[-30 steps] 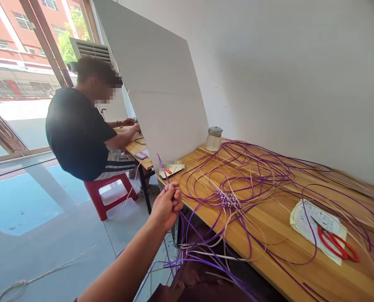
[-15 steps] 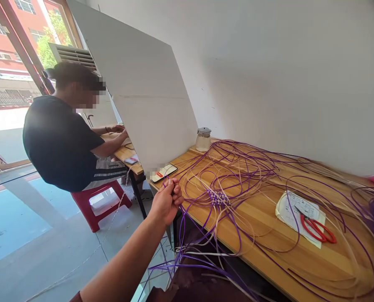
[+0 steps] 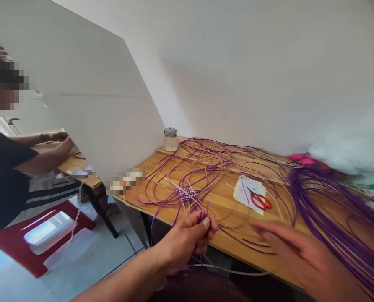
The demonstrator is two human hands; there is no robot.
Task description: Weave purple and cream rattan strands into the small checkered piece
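Observation:
My left hand point(image 3: 191, 230), above the table's front edge, is closed in a pinch round purple strands point(image 3: 207, 207) whose ends stick up past the thumb. Just beyond it, a small checkered purple-and-cream woven piece point(image 3: 187, 194) lies on the wooden table, long loose strands fanning out from it. To the right is my right hand point(image 3: 297, 247), somewhat blurred, its fingers stretched out toward the left and nothing visible in them. More purple and pale strands hang below my left hand over the table edge.
Red-handled scissors point(image 3: 262, 202) rest on a written paper sheet point(image 3: 241, 191). A large coil of purple strands point(image 3: 309, 222) lies at the right. At the back stands a lidded jar point(image 3: 170, 140). Left of a grey partition point(image 3: 95, 121), another person point(image 3: 4, 172) sits on a red stool point(image 3: 14, 247).
The view has turned right. My left hand has come in to the front of the woven piece, with purple strand ends now showing in its pinch. My right hand has entered from the right.

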